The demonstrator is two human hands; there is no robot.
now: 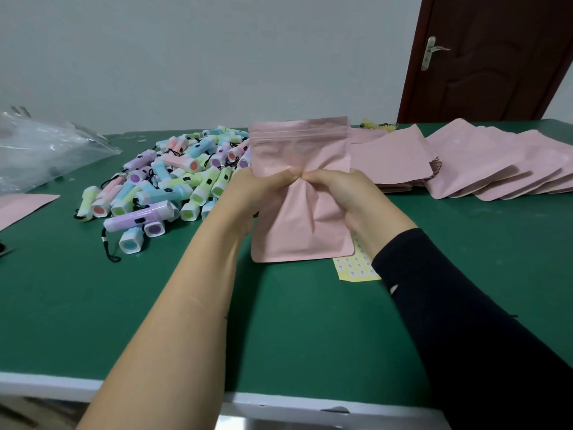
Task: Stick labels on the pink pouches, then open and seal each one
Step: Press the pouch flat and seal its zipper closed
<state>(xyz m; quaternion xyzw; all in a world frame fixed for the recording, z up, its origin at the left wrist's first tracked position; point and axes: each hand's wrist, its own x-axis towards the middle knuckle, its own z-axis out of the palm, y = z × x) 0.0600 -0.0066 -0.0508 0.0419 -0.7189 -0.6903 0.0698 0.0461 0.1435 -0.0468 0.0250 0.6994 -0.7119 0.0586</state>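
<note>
A pink pouch (302, 225) stands upright above the green table (93, 305), its zip strip at the top. My left hand (248, 193) and my right hand (350, 197) both pinch its front at mid-height, thumbs meeting at the centre where the foil creases. A yellow label sheet (356, 268) with small round stickers lies on the table under the pouch's lower right corner, partly hidden by my right sleeve. More pink pouches (483, 169) are fanned out flat at the right; one shows a round label near its top.
A heap of pastel mini flashlights (167, 187) with black cords covers the table's left centre. A clear plastic bag (46, 150) lies at far left, with another pink pouch (21, 206) beside it. A dark door (490, 57) stands behind, at the right.
</note>
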